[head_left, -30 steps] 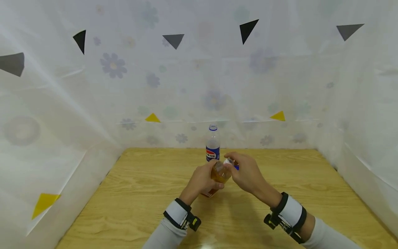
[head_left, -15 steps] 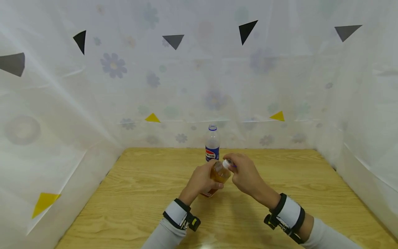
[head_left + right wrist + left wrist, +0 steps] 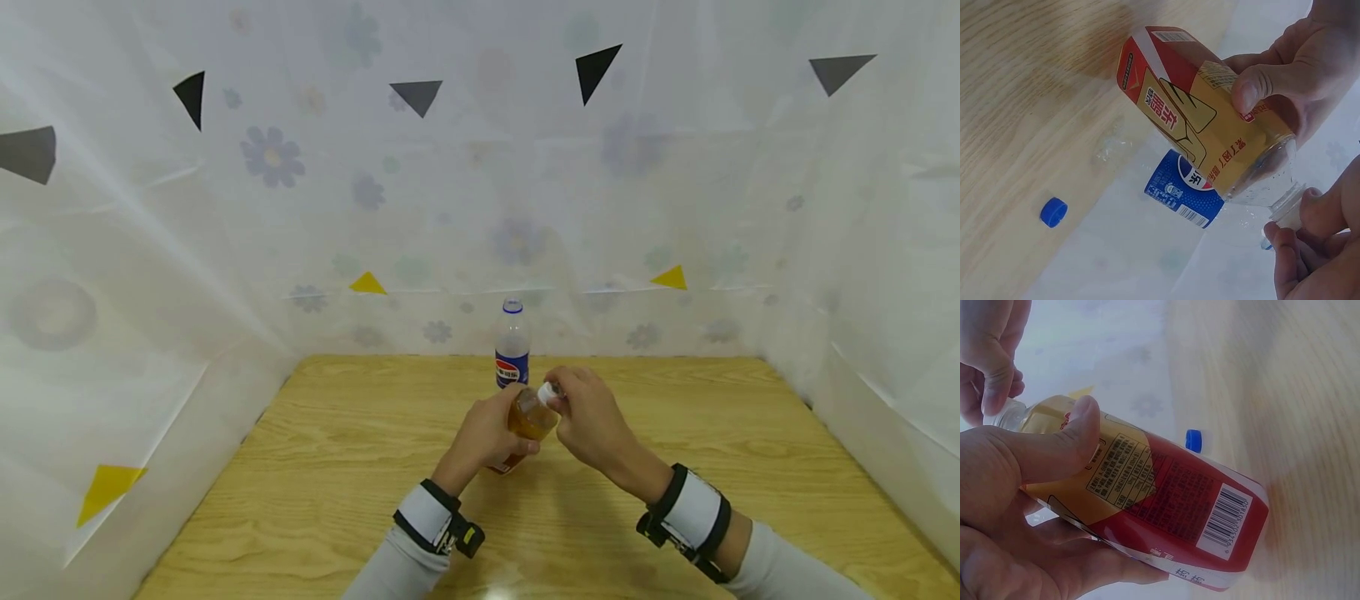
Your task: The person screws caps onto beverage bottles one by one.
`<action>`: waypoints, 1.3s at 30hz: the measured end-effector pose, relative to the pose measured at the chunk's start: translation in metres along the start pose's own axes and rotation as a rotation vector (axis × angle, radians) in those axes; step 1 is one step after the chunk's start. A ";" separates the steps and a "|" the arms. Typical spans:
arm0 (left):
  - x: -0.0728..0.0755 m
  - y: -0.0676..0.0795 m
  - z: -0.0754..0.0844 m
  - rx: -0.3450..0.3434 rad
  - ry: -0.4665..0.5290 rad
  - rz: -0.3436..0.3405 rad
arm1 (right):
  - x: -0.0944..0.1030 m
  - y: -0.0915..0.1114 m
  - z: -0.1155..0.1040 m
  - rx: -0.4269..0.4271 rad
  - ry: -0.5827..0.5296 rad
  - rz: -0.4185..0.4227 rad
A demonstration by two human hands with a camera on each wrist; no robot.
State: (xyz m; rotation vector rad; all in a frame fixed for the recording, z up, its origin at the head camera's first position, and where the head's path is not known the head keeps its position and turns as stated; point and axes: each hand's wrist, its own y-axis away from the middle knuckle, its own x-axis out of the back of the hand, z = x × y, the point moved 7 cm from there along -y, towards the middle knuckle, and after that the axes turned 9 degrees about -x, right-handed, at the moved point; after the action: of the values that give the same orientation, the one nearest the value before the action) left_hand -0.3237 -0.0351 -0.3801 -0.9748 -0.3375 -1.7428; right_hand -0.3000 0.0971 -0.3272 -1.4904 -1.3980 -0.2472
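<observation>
My left hand (image 3: 487, 429) grips a drink bottle (image 3: 1166, 494) with a red and gold label, holding it tilted over the table, its neck to the upper right in the head view. The thumb lies across the label's upper part. With thumb and fingers, my right hand (image 3: 592, 417) pinches the white cap (image 3: 547, 393) at the bottle's neck. Amber liquid shows inside the bottle. Behind the hands stands a clear bottle with a blue Pepsi label (image 3: 512, 367), its mouth uncapped with a blue ring; the hands hide its lower part.
A small blue cap (image 3: 1054, 212) lies on the wooden table (image 3: 337, 467), hidden by the right hand in the head view. Pale flowered sheeting (image 3: 480, 183) walls off the back and both sides, with black, grey and yellow triangles on it.
My right fingers have shifted round the white cap. The blue patch seen beside the right hand earlier is now hidden behind it. The left hand and its bottle have stayed nearly still.
</observation>
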 end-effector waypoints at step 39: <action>0.000 0.002 0.000 0.021 0.011 -0.006 | 0.003 0.002 -0.003 -0.020 -0.025 -0.135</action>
State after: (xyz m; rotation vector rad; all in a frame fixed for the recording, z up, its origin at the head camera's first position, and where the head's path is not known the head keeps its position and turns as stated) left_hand -0.3223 -0.0359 -0.3799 -0.9500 -0.3516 -1.7461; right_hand -0.2960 0.0966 -0.3248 -1.4210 -1.5223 -0.3286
